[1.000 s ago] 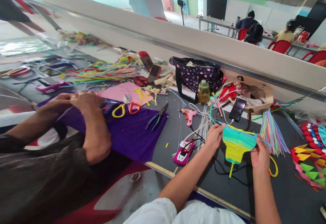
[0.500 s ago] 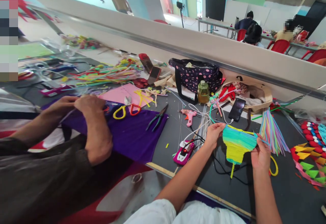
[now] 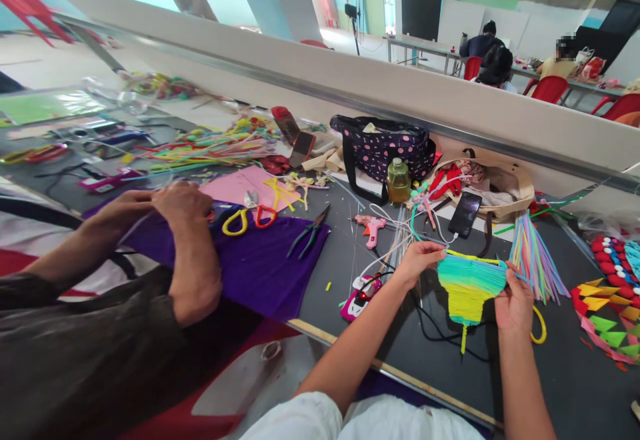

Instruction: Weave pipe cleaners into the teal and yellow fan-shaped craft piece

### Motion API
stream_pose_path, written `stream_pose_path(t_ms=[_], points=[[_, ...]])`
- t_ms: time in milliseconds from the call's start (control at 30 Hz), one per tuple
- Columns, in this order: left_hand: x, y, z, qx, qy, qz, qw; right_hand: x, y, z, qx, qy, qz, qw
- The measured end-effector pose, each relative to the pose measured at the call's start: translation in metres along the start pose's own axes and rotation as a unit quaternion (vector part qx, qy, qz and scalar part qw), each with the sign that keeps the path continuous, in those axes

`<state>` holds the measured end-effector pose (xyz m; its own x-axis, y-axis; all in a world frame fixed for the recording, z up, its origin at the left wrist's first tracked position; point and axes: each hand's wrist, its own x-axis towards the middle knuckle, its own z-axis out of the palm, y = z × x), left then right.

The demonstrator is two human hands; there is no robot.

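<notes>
Between my two hands a piece made of pipe cleaners (image 3: pixel 469 288) is held up above the dark table. It is blue-green at the top and yellow lower down, with a thin yellow stem at its bottom. My left hand (image 3: pixel 419 261) pinches its upper left corner. At the upper right corner, my right hand (image 3: pixel 513 299) is closed on it, next to loose blue ends. Yellow-handled scissors (image 3: pixel 539 325) lie partly hidden behind my right wrist. Just past my left hand are a pink glue gun (image 3: pixel 371 228) and a pink power strip (image 3: pixel 361 297).
At left, a co-worker's hands (image 3: pixel 183 200) are over purple cloth (image 3: pixel 265 260), where pliers (image 3: pixel 311 232) and scissors (image 3: pixel 250 217) lie. Behind stand a dotted bag (image 3: pixel 385 150), a bottle (image 3: pixel 399 180) and a phone (image 3: pixel 466 215). Pastel pipe cleaners (image 3: pixel 537 260) lie at right.
The pipe-cleaner piece has shifted slightly right, and its stem has swung right. Both my hands keep hold of its corners. The co-worker's hands have moved a little.
</notes>
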<state>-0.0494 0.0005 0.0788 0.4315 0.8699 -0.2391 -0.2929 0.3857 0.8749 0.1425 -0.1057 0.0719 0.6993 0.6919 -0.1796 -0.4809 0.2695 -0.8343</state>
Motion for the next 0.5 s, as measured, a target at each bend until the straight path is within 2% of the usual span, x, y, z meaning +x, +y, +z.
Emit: stream_pose_path(t_ms=[200,500], points=[[0.0018,-0.0034,-0.0031,0.049,-0.039,0.018,0.998,0.0017,0.0008,-0.0020,-0.010,-0.002,-0.004,1.000],[0.0071,-0.0072,-0.0049,0.169,-0.013,0.098,0.981,0.0068,0.0035,-0.0027,-0.011,0.000,0.022,1.000]])
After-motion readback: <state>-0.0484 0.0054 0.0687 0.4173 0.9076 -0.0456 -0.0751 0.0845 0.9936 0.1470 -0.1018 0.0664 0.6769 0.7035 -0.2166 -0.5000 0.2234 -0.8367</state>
